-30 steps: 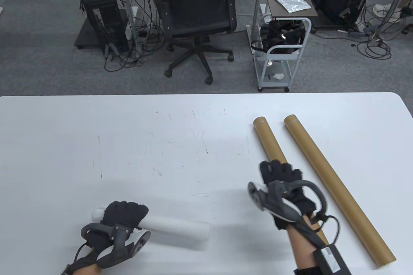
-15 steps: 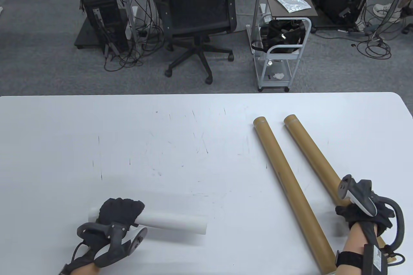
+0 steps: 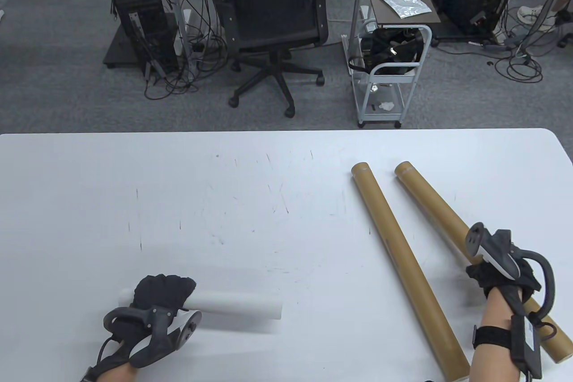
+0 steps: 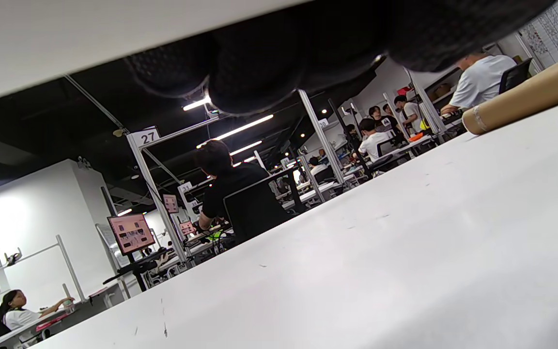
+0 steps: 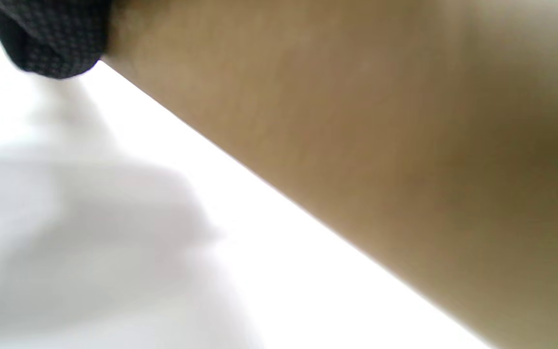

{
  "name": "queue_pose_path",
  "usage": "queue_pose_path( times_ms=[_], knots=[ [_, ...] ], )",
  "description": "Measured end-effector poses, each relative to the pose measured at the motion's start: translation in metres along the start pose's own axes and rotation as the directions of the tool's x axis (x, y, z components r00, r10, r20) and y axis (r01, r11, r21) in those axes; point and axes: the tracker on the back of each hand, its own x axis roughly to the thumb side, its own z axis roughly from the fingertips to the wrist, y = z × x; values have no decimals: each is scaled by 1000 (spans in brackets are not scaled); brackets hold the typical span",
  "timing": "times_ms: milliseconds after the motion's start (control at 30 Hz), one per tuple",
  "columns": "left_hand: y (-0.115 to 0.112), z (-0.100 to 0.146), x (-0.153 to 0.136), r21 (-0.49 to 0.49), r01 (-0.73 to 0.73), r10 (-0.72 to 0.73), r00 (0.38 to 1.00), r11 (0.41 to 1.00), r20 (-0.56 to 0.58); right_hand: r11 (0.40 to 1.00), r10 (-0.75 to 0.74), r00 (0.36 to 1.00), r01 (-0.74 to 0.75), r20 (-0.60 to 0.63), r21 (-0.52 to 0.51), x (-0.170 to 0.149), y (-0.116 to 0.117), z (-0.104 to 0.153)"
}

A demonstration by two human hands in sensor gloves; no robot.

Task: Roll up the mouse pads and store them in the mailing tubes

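A white rolled mouse pad (image 3: 237, 304) lies near the table's front left, and my left hand (image 3: 163, 291) grips its left part with the fingers curled over it. Two long brown mailing tubes lie slanted on the right. My right hand (image 3: 501, 276) grips the right tube (image 3: 436, 205) near its lower half. The left tube (image 3: 398, 252) lies free beside it. In the right wrist view the brown tube (image 5: 380, 131) fills the frame, with a gloved fingertip (image 5: 46, 43) at the top left. In the left wrist view the rolled pad (image 4: 90, 39) runs along the top, above gloved fingers (image 4: 259, 72).
The white table (image 3: 224, 203) has its far edge at mid-frame and a rounded right corner. Beyond it stand an office chair (image 3: 273, 19), a small white cart (image 3: 389, 64) and computer towers with cables.
My right hand left the left tube, swung to the right and took hold of the right tube, which has shifted slightly. My left hand drew the rolled pad a little to the left.
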Motion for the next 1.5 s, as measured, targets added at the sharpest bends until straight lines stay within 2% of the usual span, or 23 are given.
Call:
queue_pose_path(
  times_ms=[100,167,267,333,367,433,533,600,667,700,767,800,900,1067,1233,1333,1400,1500],
  knots=[
    [3,0,-3,11,-3,3,1000,1000,-11,996,-27,998,22,-63,-86,-23,-23,18],
    [5,-1,-5,18,-7,8,1000,1000,-21,975,-118,991,103,-69,-195,-31,-39,34],
    [5,-2,-10,16,-18,19,999,1000,-41,898,-274,960,277,56,-342,-24,-68,68],
    [4,-3,-15,9,-14,15,998,1000,-57,840,-306,940,341,151,-423,-12,-81,92],
    [2,-2,-19,-1,-10,10,997,1000,-71,797,-312,924,381,220,-470,-1,-85,110],
    [-2,-1,-26,-22,-5,2,995,1000,-97,752,-275,912,402,305,-523,18,-88,137],
    [-10,-1,-37,-59,-3,-6,990,998,-144,709,-214,904,404,370,-577,49,-89,166],
    [-16,-3,-45,-92,-29,11,982,995,-187,702,-159,895,399,416,-590,72,-84,184],
    [-21,-4,-51,-116,-49,23,975,992,-220,666,-102,912,359,396,-654,86,-73,195],
    [-23,-4,-54,-124,-50,20,972,991,-232,640,-83,916,350,392,-684,92,-61,198],
    [-26,-5,-58,-140,-27,-9,969,990,-246,662,-39,905,342,425,-667,98,-48,198],
    [-27,-5,-60,-152,-25,-16,965,988,-260,650,-22,909,329,416,-685,99,-43,198],
    [-32,-6,-66,-176,-67,9,949,982,-315,645,52,930,246,363,-723,100,-39,195],
    [-33,-4,-69,-179,-63,1,945,982,-327,660,87,925,224,369,-717,104,-35,194],
    [-29,-4,-62,-154,-108,64,962,982,-264,646,138,926,185,351,-741,110,-36,197],
    [-29,-2,-63,-161,-139,105,974,977,-203,677,116,924,195,365,-710,104,-34,193],
    [-29,-1,-65,-196,-225,198,969,955,-149,698,93,922,209,376,-685,101,-33,189],
    [-21,0,-58,-146,-291,274,954,946,-123,705,72,906,250,418,-663,101,-35,192]
  ],
)
